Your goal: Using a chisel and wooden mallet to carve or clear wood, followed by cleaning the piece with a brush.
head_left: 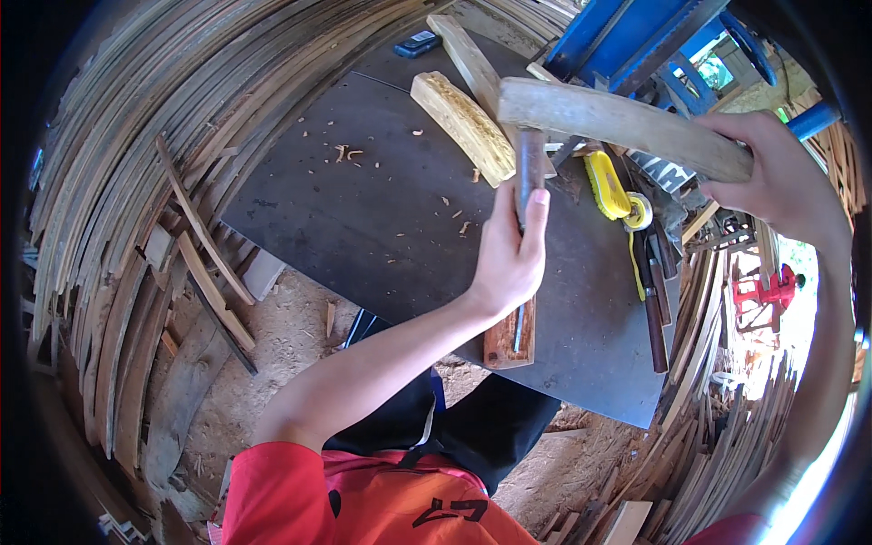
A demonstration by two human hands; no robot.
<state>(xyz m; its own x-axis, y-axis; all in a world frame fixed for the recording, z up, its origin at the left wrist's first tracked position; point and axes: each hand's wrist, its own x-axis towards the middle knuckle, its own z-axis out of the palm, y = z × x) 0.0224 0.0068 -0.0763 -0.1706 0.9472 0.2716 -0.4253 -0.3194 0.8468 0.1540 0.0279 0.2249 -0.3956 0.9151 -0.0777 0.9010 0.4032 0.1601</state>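
Note:
Wrapped around the handle of a chisel (530, 168), my left hand (510, 263) is closed near the middle of the dark table (381, 200). The narrow blade points back toward me, over a small reddish-brown wood block (507, 352) at the near edge. Whether its tip touches the wood is hard to tell. At the upper right, my right hand (772, 173) grips the end of a thick, slightly curved wooden club (618, 118). The club's far end is at the top of the chisel handle; contact is unclear. My left hand hides part of the chisel.
Two wood pieces, one rough (463, 127) and one longer (465, 59), lie at the back beside a dark blue device (418, 44). A yellow brush (606, 186), a tape roll (639, 211) and dark-handled tools (656, 318) line the right. Stacked wood strips (118, 182) and a blue machine (627, 45) stand around.

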